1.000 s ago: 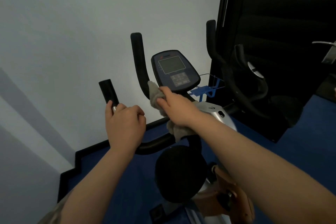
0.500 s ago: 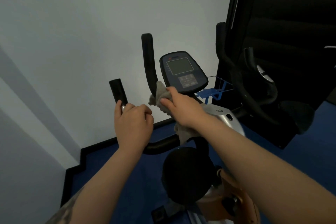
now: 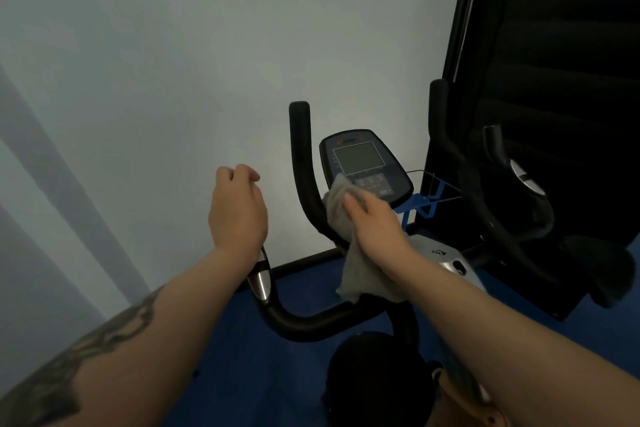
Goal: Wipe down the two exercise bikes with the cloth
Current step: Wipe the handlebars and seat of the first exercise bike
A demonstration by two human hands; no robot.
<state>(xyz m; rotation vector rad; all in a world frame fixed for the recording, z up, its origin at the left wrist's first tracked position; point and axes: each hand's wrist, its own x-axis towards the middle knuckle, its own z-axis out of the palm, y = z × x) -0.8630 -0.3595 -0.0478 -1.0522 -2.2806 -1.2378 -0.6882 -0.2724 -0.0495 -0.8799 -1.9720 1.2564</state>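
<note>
Evidently the right hand point(image 3: 375, 227) pressed the soft, limp grey cloth point(image 3: 349, 253) against the bike's black handlebar point(image 3: 304, 166) below the console point(image 3: 363, 166), best kept bunched in the palm, while the left hand point(image 3: 237, 211) hovered loosely curled, holding nothing.

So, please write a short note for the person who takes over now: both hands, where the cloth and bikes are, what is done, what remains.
Left hand: loosely curled, holds nothing, raised above the left handlebar grip.
Right hand: holds the grey cloth against the inner upright bar, beside the lower edge of the console.
Near bike: in front of the wall, seat at the bottom of the view.
Second bike: to the right, dark, untouched at this moment.
Done: cannot tell how much is wiped.
Left: at least the second bike.
</note>
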